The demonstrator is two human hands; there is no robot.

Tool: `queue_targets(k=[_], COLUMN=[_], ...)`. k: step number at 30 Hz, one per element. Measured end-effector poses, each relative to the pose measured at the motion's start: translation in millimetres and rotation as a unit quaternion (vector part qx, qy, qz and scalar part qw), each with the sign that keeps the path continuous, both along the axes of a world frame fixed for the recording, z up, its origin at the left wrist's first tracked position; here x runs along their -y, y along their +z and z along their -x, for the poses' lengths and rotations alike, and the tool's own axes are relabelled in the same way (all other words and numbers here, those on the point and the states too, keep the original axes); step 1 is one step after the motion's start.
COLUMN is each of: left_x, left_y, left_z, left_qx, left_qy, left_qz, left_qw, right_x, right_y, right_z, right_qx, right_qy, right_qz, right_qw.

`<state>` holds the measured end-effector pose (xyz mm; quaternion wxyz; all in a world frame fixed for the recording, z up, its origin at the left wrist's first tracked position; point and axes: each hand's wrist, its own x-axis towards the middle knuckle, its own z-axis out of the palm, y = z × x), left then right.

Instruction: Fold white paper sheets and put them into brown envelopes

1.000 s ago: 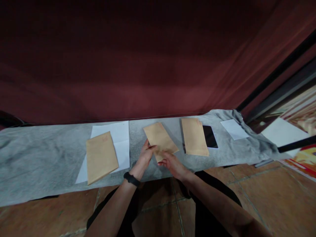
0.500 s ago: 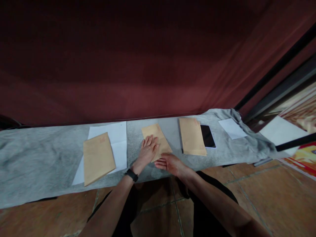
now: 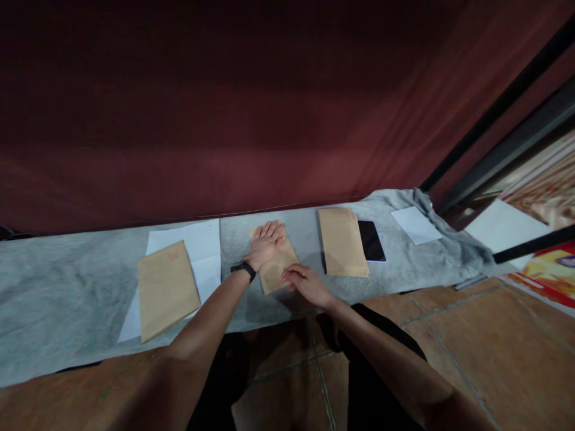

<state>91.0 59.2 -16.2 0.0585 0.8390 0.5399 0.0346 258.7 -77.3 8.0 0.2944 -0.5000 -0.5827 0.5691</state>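
A brown paper envelope (image 3: 275,272) lies at a slant on the grey cloth in front of me. My left hand (image 3: 266,245), with a black watch on its wrist, rests flat on the envelope's upper part, fingers stretched out. My right hand (image 3: 309,286) is at the envelope's lower right edge, its fingers loosely bent and partly overlapping it. No grip on the paper shows there. To the right lies a small stack of brown envelopes (image 3: 344,245), partly over a dark-screened device (image 3: 372,239). Another brown envelope (image 3: 167,293) lies on the left.
White sheets (image 3: 207,251) lie under the left envelope. A smaller white paper (image 3: 415,225) is farther right on the grey cloth (image 3: 67,287). A dark red surface (image 3: 269,149) rises behind the long narrow top. Tiled floor (image 3: 485,323) shows below, and a black bar (image 3: 534,245) stands at right.
My left hand has slid up the envelope toward its far end. My right hand has moved up slightly at the lower right edge, its fingers now more bent. The view has shifted slightly.
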Motion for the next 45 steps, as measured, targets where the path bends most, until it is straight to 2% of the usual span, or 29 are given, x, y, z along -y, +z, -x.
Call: queue_targets(k=[2, 4, 6, 9, 15, 24, 29, 32, 34, 38, 41, 45], left_x=[-3.1, -1.6, 3.8, 18.1, 57.9, 120.7, 145.8, 157.1, 162.7, 169.4, 171.5, 173.1], left_y=[-2.4, -5.4, -8.3, -12.0, -16.1, -12.6, -6.0, -7.6, -10.1, -10.5, -5.2, 0.0], left_z=[-2.0, -3.5, -5.0, -7.3, -11.3, -12.1, -10.7, -8.0, -7.1, -10.2, -13.6, -14.1], left_qx=[0.001, 0.000, -0.001, 0.005, 0.017, 0.029, 0.027, 0.029, 0.033, 0.057, 0.076, 0.090], left_qy=[-0.012, -0.031, -0.052, -0.076, -0.114, -0.185, -0.200, -0.196, -0.181, -0.154, -0.154, -0.162], left_qz=[-0.005, -0.010, -0.010, -0.011, -0.005, -0.026, -0.012, -0.003, 0.005, 0.026, 0.030, 0.032], left_qw=[1.000, 0.999, 0.999, 0.997, 0.993, 0.982, 0.979, 0.980, 0.983, 0.986, 0.985, 0.982], right_x=[-5.5, -9.4, -11.7, -15.0, -25.8, -29.5, -29.5, -29.2, -30.0, -38.9, -53.5, -79.2], right_y=[3.2, 3.4, 1.9, -0.6, -6.9, -6.7, -9.0, -16.1, -22.0, -32.9, -37.6, -41.1], right_z=[-9.5, -17.5, -22.0, -23.8, -28.3, -29.8, -27.0, -19.5, -11.4, 3.3, 8.4, 15.7], right_qx=[0.134, 0.263, 0.341, 0.374, 0.372, 0.364, 0.321, 0.266, 0.241, 0.266, 0.305, 0.345], right_qy=[-0.024, 0.004, 0.034, 0.023, -0.045, -0.062, -0.025, 0.031, 0.091, 0.190, 0.194, 0.161], right_qz=[-0.131, -0.234, -0.276, -0.275, -0.274, -0.270, -0.267, -0.287, -0.308, -0.338, -0.324, -0.304], right_qw=[0.982, 0.936, 0.898, 0.885, 0.886, 0.890, 0.909, 0.920, 0.916, 0.883, 0.874, 0.873])
